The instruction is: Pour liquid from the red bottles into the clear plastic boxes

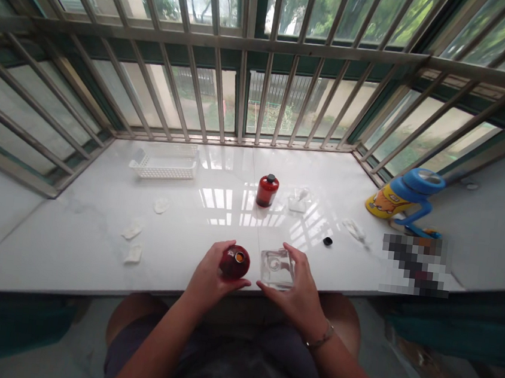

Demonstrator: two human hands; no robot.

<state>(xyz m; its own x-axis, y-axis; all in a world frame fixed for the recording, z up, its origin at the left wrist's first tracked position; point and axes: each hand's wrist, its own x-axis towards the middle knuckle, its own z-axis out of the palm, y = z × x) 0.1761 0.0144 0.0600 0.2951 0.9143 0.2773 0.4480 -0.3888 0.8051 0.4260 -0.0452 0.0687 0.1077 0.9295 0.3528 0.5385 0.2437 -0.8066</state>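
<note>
My left hand (211,275) is wrapped around a small open red bottle (236,261), its uncapped mouth facing up, near the front edge of the white marble sill (95,226). My right hand (299,287) grips a clear square glass container (276,268) right beside the bottle. A second red bottle with a black cap (267,190) stands upright farther back in the middle. A small black cap (327,241) lies loose on the sill to the right of my hands.
A white plastic basket (165,165) sits at the back left. Several white cotton pads (133,229) lie at left. A clear small dish (299,201) and a white scrap (355,229) lie right of centre. A yellow and blue flask (403,196) lies at right. Metal window bars (244,92) close the back.
</note>
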